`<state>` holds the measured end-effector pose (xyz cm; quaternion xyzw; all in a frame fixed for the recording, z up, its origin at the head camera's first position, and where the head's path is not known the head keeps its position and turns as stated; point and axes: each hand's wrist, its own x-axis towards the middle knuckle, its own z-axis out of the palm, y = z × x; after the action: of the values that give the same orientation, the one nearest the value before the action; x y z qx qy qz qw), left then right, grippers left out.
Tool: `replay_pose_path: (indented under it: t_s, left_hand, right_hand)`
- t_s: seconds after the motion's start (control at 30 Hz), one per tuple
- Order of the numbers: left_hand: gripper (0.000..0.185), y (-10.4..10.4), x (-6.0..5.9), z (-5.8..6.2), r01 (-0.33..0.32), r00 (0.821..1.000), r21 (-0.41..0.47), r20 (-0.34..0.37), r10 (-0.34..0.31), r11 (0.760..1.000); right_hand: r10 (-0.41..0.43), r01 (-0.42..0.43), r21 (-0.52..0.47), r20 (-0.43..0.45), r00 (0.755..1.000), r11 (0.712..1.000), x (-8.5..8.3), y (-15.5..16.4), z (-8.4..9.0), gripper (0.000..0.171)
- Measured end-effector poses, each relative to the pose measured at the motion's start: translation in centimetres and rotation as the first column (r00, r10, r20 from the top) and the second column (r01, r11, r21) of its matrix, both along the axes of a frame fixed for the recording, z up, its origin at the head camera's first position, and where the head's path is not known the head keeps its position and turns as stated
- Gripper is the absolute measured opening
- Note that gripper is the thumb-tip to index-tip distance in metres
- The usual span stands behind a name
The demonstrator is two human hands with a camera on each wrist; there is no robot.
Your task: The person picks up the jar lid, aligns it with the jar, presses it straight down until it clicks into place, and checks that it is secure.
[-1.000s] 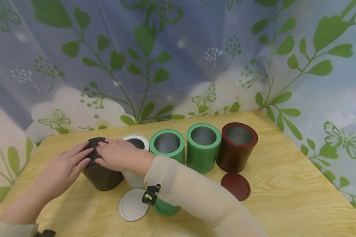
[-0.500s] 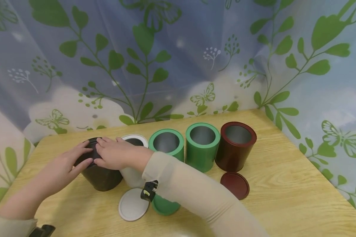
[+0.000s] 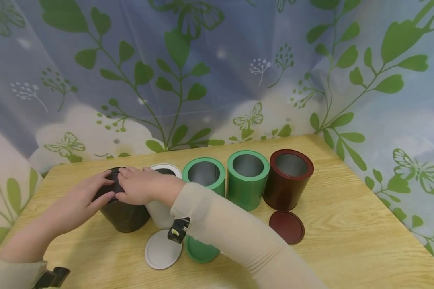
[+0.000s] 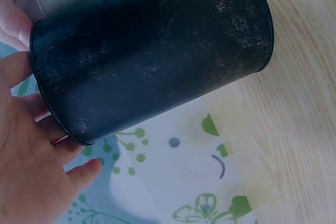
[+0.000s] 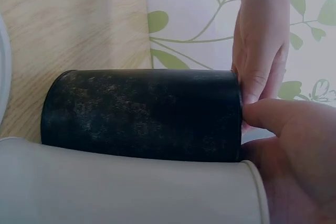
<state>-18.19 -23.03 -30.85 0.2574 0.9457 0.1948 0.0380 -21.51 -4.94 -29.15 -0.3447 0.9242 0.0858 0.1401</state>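
Note:
A scuffed black can [image 3: 126,216] stands upright at the left end of a row of cans. My left hand [image 3: 74,202] lies over the left side of its top, fingers extended across the rim and thumb at the near edge. From the right, my right hand [image 3: 139,186] rests on the same top with its fingers laid flat, the two thumbs close together. A dark surface shows between the hands, mostly covered by them. In the left wrist view the black can's side [image 4: 157,51] is plain, with fingertips right at its top rim.
Beside the black can stand a white can [image 3: 162,214], two green cans [image 3: 244,196] and a maroon can [image 3: 283,190], all with uncovered tops. In front lie a white lid [image 3: 162,249], a green lid [image 3: 201,249] and a maroon lid [image 3: 287,227] on the wooden table [image 3: 347,241].
My left hand has shifted slightly left across the black can's top, its fingers reaching less far over it. The right hand stays nearly in place. Cans and lids have not moved.

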Motion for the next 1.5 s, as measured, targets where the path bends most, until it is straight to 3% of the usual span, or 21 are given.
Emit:
replay_pose_path:
  t_s: [0.67,1.17,1.5]
  left_hand:
    - [0.052,-0.3,-0.3,-0.3,0.0,0.998,0.058,0.055,-0.004,0.998]
    - [0.055,0.1,0.0,-0.1,-0.029,0.993,0.1,0.12,0.017,0.995]
    - [0.052,0.4,0.0,0.0,-0.018,0.993,0.103,0.122,0.005,0.995]
  right_hand:
    - [0.075,-0.073,-0.089,0.028,0.997,0.993,-0.4,0.3,1.2,0.057]
    - [0.055,-0.047,-0.134,0.056,0.997,0.99,-0.7,0.0,1.3,0.05]
    - [0.063,-0.058,-0.12,0.037,0.997,0.991,-0.5,0.0,1.4,0.049]
